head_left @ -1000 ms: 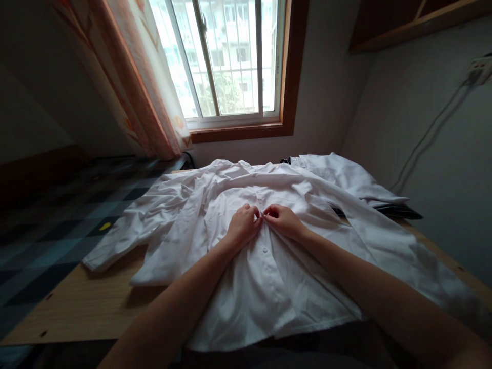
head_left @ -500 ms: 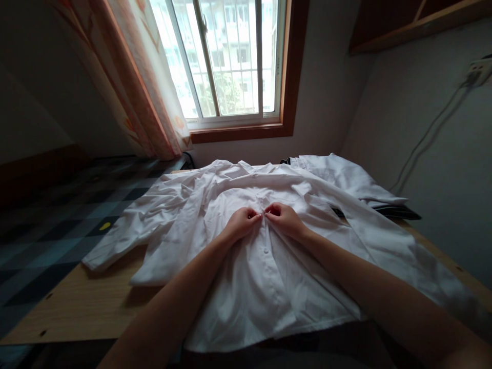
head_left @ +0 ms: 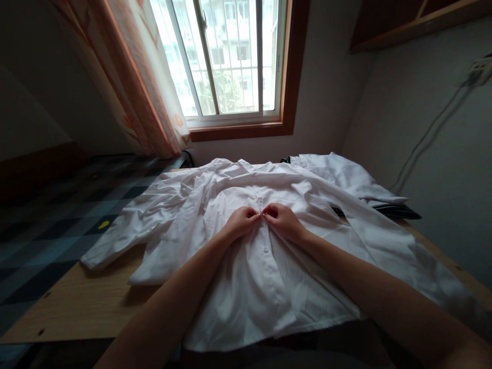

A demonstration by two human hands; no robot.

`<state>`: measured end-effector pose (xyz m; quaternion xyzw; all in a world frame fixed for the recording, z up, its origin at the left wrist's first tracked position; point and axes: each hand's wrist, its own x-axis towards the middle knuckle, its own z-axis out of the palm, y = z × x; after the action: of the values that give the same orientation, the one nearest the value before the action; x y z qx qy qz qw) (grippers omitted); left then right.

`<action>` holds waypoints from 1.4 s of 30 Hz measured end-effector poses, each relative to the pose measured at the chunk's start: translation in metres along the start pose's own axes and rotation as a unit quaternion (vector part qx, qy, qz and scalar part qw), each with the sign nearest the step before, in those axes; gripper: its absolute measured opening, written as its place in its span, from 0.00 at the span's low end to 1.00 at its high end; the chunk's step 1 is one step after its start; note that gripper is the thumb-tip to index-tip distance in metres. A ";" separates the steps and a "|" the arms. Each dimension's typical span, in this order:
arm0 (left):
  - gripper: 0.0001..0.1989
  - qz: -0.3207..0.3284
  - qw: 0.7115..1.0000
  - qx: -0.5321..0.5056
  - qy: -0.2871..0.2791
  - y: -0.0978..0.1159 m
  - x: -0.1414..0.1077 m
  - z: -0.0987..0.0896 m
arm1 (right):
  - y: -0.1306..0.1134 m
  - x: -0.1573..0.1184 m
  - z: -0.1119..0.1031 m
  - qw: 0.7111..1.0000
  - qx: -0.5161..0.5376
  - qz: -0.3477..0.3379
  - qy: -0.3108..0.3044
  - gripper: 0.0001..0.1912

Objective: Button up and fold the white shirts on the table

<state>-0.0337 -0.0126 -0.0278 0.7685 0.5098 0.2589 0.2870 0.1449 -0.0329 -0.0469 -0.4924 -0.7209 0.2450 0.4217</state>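
A white button-up shirt [head_left: 238, 287] lies front side up, its collar toward the window and its hem toward me. Midway along the front placket, my left hand [head_left: 243, 221] pinches the cloth between thumb and fingers. My right hand [head_left: 283, 220] pinches the placket from the other side, its fingertips almost touching those of the left. Whatever small part sits between the fingertips is hidden. Below my hands a button [head_left: 265, 250] shows on the placket. The sleeves spread out to both sides.
Under the shirt is a wooden board [head_left: 77, 307]. A bed with a checked cover [head_left: 46, 230] lies at left. Folded white clothing [head_left: 338, 174] rests on dark cloth at back right. Behind stand a curtain [head_left: 130, 77] and a window [head_left: 230, 61]. A cable [head_left: 426, 128] hangs along the right wall.
Both pinching hands have shifted very slightly left, and the right fingertips have come a little closer to the left ones. The shirt lies almost as before.
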 end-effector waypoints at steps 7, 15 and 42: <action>0.15 -0.023 0.998 -0.063 -0.006 -0.002 0.000 0.000 | 0.000 0.001 -0.002 1.000 -0.002 0.004 -0.013 0.05; 0.15 -0.023 0.998 -0.056 -0.001 0.001 -0.002 -0.002 | 0.000 0.002 -0.006 0.999 0.016 0.007 -0.044 0.06; 0.24 -0.010 0.998 0.058 0.000 0.001 0.005 0.006 | -0.002 0.004 0.012 1.000 0.021 0.020 -0.002 0.07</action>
<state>-0.0271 -0.0091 -0.0308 0.7791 0.5314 0.2261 0.2442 0.1334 -0.0291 -0.0501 -0.4969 -0.7064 0.2694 0.4260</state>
